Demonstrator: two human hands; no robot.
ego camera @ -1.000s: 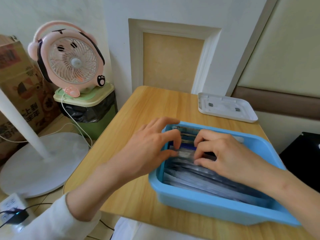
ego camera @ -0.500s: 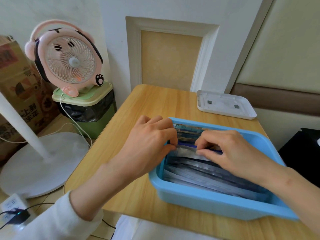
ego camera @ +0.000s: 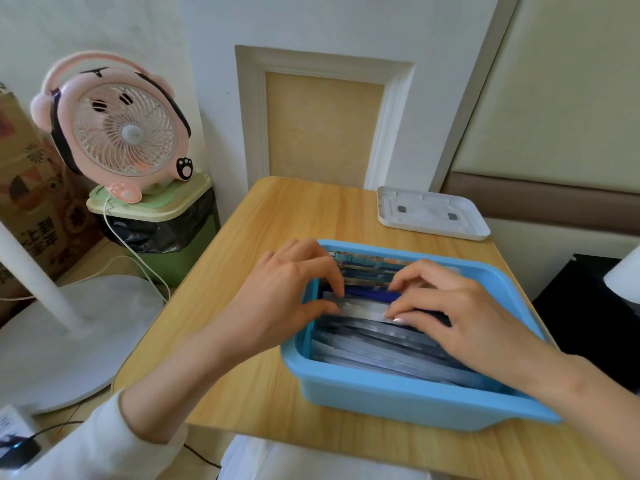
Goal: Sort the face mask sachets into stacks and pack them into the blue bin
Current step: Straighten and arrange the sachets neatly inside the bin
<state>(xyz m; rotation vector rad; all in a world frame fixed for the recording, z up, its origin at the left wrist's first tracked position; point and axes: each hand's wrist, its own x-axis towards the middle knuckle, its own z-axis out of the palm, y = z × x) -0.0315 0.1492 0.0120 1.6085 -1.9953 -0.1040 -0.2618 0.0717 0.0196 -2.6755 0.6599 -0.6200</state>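
**Left fingers drawn in, both hands on the sachet row**

Left hand (ego camera: 287, 299) had its fingers spread over the left rim of the blue bin (ego camera: 398, 400) a second ago. They're now curled down inside that rim. Right hand (ego camera: 464, 317) has barely shifted.

- Face mask sachets (ego camera: 381, 344): all inside the blue bin, standing on edge in a row from near wall to far wall. Near ones are silver-grey and lean over; far ones are blue and teal.
- Left hand: index tip and thumb close together at the left end of a silver sachet (ego camera: 363, 308) mid-row, pinching it.
- Right hand: fingers curled over a dark-blue sachet (ego camera: 367, 293) just behind the silver one, thumb on the near side. The two sachets are squeezed between them.
- Blue bin sits on the wooden table (ego camera: 277, 220), at its near right part.
- White tray (ego camera: 429, 214) lies behind the bin, apart from it.
- Pink fan (ego camera: 117, 133) is far left of the bin, off the table, on a green waste bin (ego camera: 166, 237).
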